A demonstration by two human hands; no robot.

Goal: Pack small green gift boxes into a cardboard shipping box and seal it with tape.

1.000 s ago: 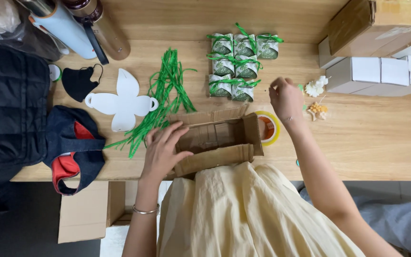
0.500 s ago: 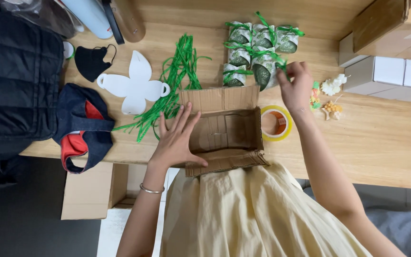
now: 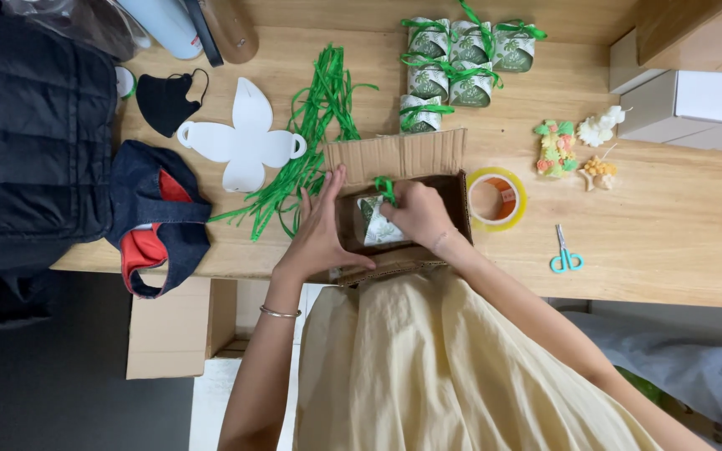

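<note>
Carried into the cardboard box [image 3: 399,159], gift packet [image 3: 375,225] gripped by right hand [image 3: 418,215]; left hand [image 3: 321,234] open on box.

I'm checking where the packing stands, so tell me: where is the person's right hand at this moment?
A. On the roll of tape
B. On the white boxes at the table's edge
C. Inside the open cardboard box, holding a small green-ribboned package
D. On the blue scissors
C: the right hand is inside the cardboard box, holding a small green-ribboned package.

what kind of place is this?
Probably a small gift-packing bench, home or workshop: ribbon-tied favour packets on a wooden table, a tape roll, white boxes, and the right hand lowering a packet into a cardboard box.
</note>
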